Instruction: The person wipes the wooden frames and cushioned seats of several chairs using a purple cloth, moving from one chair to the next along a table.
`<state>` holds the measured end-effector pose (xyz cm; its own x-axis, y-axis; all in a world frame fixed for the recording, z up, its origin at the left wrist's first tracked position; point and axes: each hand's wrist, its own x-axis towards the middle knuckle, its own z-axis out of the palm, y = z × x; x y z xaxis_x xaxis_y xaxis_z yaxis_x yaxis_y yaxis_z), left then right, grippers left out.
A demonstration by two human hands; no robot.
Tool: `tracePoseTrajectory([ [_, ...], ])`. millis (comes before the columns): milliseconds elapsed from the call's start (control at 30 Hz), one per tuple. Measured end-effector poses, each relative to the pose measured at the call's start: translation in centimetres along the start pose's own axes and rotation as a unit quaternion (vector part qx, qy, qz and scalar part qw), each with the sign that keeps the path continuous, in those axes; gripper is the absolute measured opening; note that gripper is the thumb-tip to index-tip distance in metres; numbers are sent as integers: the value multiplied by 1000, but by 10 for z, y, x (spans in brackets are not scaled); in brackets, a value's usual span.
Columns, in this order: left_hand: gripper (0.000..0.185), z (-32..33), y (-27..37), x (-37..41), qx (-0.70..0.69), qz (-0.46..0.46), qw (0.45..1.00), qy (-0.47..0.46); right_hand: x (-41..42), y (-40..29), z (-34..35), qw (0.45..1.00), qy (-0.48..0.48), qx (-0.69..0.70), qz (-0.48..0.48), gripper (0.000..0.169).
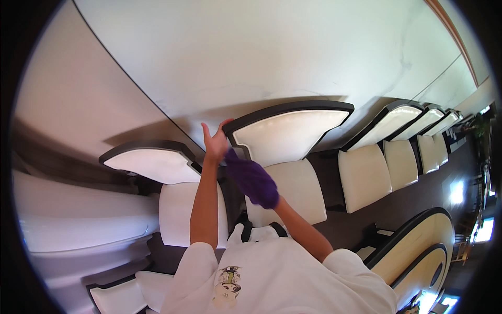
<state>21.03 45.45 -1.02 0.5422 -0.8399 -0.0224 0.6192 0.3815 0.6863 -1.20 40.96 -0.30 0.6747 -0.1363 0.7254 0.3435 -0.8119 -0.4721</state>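
Note:
My left hand (216,144) is at the upper left corner of a chair's backrest (288,131), which has a cream padded panel in a black frame. Its thumb sticks up, spread from the fingers, whose tips are partly hidden by the frame's edge. A purple cloth (255,182) covers my right hand, so those fingers cannot be seen; only the wrist and right forearm (302,227) show below it. The narrow end of the cloth reaches close to my left wrist. Under both arms is the same chair's cream seat (292,192).
A similar chair (192,214) stands to the left, beside a large glossy white object (90,216). More chairs (364,176) line the pale marbled wall (274,51) to the right. A round table (415,251) with a raised disc is at lower right, another chair (121,294) at lower left.

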Motion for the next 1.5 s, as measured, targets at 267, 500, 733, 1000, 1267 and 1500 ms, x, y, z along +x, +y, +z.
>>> tracePoseTrajectory([
  [267,56,28,-12,18,434,43,874,213,-108,-44,-95,913,-191,-135,335,31],
  [500,74,49,-19,22,567,48,784,248,-163,-1,-125,931,234,36,277,17],
  [733,79,54,-28,2,718,58,603,342,-177,9,-142,892,231,193,336,20],
  [1000,26,78,-184,-148,552,4,818,162,-141,-26,-153,928,11,-75,364,24],
  [1267,28,117,-228,-197,-55,-296,948,100,-121,-75,-140,909,-179,-241,288,21],
  [1500,23,101,-197,-256,145,-101,984,-16,-94,-171,-76,895,-404,-55,182,21],
])
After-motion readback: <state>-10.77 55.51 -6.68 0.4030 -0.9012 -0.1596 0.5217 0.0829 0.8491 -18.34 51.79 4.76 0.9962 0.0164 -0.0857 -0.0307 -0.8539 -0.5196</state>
